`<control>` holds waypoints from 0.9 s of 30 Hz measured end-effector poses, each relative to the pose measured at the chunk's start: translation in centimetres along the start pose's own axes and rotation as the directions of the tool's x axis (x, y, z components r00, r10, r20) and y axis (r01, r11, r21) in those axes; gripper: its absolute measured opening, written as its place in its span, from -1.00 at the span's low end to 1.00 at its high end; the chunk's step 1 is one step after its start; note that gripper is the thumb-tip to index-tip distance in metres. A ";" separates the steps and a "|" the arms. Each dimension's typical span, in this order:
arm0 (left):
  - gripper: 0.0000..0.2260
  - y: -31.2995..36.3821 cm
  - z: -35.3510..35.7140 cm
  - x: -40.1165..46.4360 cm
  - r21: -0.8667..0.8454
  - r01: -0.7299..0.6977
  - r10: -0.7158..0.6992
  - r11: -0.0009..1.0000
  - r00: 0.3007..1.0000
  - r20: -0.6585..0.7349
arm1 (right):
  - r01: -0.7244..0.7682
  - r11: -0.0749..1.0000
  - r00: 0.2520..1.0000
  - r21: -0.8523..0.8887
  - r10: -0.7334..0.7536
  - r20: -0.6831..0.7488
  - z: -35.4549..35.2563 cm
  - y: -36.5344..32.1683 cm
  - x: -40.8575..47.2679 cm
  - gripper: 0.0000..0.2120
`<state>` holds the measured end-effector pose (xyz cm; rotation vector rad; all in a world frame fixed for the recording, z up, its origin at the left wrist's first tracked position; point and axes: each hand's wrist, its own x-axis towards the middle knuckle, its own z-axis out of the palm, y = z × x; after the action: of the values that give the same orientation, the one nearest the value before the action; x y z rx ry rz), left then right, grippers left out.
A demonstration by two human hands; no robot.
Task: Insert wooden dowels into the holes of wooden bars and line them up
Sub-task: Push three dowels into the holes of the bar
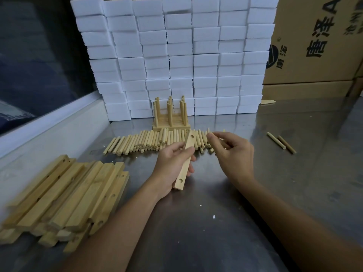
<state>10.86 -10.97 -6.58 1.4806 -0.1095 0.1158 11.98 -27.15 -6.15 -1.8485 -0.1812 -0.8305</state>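
Left hand (172,163) grips a wooden bar (186,160) around its middle, fingers curled over it, holding it above the steel table (216,222) and tilted away. The bar is pale, square-edged, with a round hole near each visible end. Right hand (233,152), just right of the bar's far end, pinches a dowel (208,132) between thumb and fingertips. Behind lie a row of loose dowels (149,141) and finished bars with upright dowels (170,114); a stack of bars (64,193) lies at left.
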 end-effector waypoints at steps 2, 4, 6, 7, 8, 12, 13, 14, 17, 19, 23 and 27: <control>-0.88 -0.1 0.0 -0.1 0.046 -0.030 0.028 0.999 0.999 0.046 | 0.008 1.000 1.000 -0.007 -0.008 0.009 0.0 -0.1 -0.1 -0.81; -0.87 -0.2 -0.1 -0.2 0.061 -0.055 0.051 0.997 0.996 0.074 | 0.047 0.999 0.998 -0.018 -0.046 0.034 0.1 -0.1 -0.2 -0.82; -0.84 -0.2 -0.1 -0.3 0.076 -0.074 0.067 0.994 0.994 0.087 | 0.110 0.994 0.993 -0.017 -0.109 0.051 0.2 0.0 -0.4 -0.84; -0.80 -0.2 -0.1 -0.3 0.082 -0.080 0.073 0.993 0.993 0.092 | 0.136 0.991 0.989 -0.012 -0.135 0.056 0.3 0.0 -0.4 -0.85; -0.77 -0.3 0.0 -0.3 0.087 -0.087 0.078 0.992 0.992 0.099 | 0.156 0.988 0.986 -0.009 -0.155 0.061 0.3 0.1 -0.4 -0.86; -0.70 -0.4 0.1 -0.2 0.106 -0.102 0.090 0.989 0.990 0.110 | 0.227 0.973 0.969 -0.052 -0.220 0.108 0.6 0.6 -0.5 -0.85; -0.69 -0.4 0.1 -0.2 0.110 -0.102 0.090 0.989 0.990 0.108 | 0.243 0.968 0.965 -0.069 -0.234 0.118 0.6 0.6 -0.5 -0.83; -0.67 -0.4 0.0 -0.2 0.111 -0.101 0.089 0.989 0.990 0.107 | 0.251 0.964 0.962 -0.082 -0.240 0.126 0.7 0.6 -0.5 -0.82; -0.66 -0.5 0.0 -0.3 0.114 -0.105 0.093 0.988 0.990 0.106 | 0.276 0.955 0.956 -0.111 -0.260 0.139 0.7 0.5 -0.5 -0.80; -0.65 -0.6 0.0 -0.3 0.125 -0.109 0.098 0.986 0.991 0.097 | 0.322 0.935 0.942 -0.147 -0.300 0.151 0.5 0.4 -0.5 -0.83; -0.62 -0.5 0.3 -0.4 0.187 -0.139 0.127 0.973 0.989 0.072 | 0.411 0.868 0.908 -0.279 -0.364 0.208 0.0 0.4 -0.2 -0.90; -0.59 -0.4 0.5 -0.6 0.230 -0.176 0.161 0.957 0.983 0.084 | 0.484 0.795 0.875 -0.366 -0.427 0.229 -0.6 0.2 -0.1 -0.90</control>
<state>10.34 -11.49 -7.01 1.7124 -0.2826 0.2257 11.71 -27.66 -6.23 -2.3106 -0.6012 -1.1427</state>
